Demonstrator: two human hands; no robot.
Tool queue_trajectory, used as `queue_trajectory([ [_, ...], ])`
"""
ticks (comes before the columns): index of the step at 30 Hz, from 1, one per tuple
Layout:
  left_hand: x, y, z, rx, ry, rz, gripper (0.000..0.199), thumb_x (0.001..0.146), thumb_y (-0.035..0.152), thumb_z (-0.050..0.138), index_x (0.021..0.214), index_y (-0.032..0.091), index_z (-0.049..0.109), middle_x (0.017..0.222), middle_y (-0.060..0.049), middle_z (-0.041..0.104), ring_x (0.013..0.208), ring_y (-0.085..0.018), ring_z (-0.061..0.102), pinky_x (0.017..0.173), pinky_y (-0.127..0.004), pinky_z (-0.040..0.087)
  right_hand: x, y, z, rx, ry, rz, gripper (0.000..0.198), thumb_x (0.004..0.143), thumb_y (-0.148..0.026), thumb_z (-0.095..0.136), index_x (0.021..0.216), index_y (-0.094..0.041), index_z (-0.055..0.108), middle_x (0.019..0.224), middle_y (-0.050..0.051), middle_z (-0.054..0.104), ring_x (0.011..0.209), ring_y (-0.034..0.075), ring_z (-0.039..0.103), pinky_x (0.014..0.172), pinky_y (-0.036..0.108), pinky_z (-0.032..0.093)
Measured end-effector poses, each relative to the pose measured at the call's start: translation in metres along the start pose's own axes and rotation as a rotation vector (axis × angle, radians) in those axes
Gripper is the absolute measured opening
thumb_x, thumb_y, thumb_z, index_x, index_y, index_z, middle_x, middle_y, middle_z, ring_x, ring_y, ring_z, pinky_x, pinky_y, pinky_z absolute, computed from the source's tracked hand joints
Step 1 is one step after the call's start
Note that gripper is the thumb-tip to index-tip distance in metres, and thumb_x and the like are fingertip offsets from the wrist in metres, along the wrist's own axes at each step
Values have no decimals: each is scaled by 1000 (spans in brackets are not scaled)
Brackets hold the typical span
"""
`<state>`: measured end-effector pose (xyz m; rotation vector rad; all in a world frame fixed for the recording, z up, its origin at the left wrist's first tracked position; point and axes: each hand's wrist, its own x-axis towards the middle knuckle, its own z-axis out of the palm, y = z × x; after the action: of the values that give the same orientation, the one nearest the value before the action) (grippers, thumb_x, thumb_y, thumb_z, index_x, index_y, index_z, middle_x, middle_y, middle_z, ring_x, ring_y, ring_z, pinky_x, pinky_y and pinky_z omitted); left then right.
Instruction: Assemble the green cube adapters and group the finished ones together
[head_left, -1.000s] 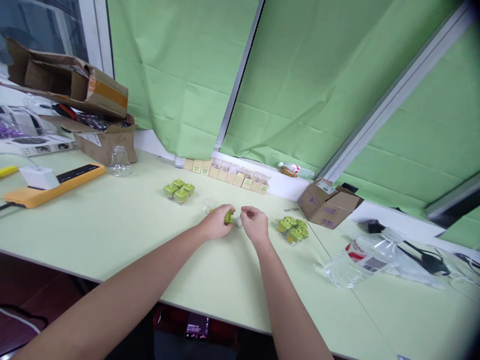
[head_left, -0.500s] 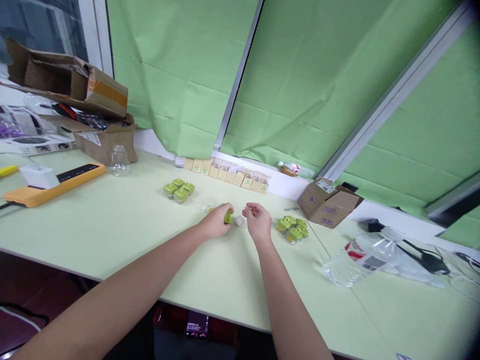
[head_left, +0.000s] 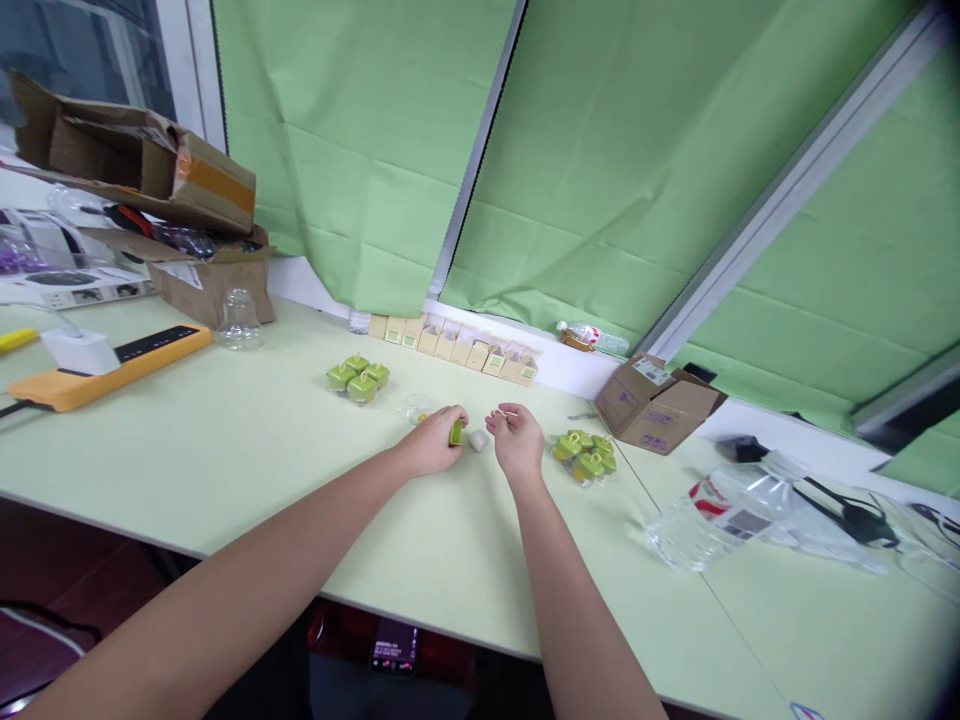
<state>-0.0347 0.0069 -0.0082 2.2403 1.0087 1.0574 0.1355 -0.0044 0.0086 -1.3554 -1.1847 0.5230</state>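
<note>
My left hand (head_left: 435, 442) is closed around a small green lid (head_left: 456, 433), whose hollow side faces right. Across from it, my right hand (head_left: 517, 440) has its thumb and fingertips pinched together. A tiny yellowish bit shows at those fingertips, too small to name. Between the two hands a small whitish rounded lump (head_left: 478, 440) lies on the table. Just behind my left hand is a small clear cup (head_left: 414, 408) with something yellow by it. A cluster of green-lidded clear containers (head_left: 585, 458) with yellow loops stands right of my right hand, and a similar cluster (head_left: 358, 380) stands farther left.
Along the wall runs a row of small cardboard boxes (head_left: 454, 346). An orange power strip (head_left: 112, 370), a clear jar (head_left: 240, 322) and cardboard boxes (head_left: 214, 285) occupy the left. To the right are an open carton (head_left: 656, 405) and a large plastic bottle (head_left: 720, 515).
Both hands stay almost in place. The fingers of my right hand have shifted slightly, and a yellowish bit now shows at their tips.
</note>
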Motion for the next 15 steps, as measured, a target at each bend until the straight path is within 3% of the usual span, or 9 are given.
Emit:
queue_trajectory([
  [4,-1,0,-1,-15,-25,-5,32,70,17,58,100,23,52,95,-2,62,78,-17,56,65,-27,41,-2,-4,-1,-92,3,22,24,79,-37,53,96,-20,57,90,6,72,64,18,69,60,30,54],
  [10,0,0,-1,-45,-33,-11,30,73,25,60,102,23,52,95,-2,63,80,-17,57,70,-29,43,-3,-9,-2,-261,-18,-37,25,79,-41,52,89,-21,63,82,4,73,71,19,67,69,31,49],
  [15,2,-5,1,-17,-26,-17,30,72,25,62,100,22,54,98,-3,62,83,-18,57,72,-29,44,-6,-12,-2,-313,-48,-37,23,76,-39,57,86,-22,67,76,3,72,68,18,65,64,29,46],
])
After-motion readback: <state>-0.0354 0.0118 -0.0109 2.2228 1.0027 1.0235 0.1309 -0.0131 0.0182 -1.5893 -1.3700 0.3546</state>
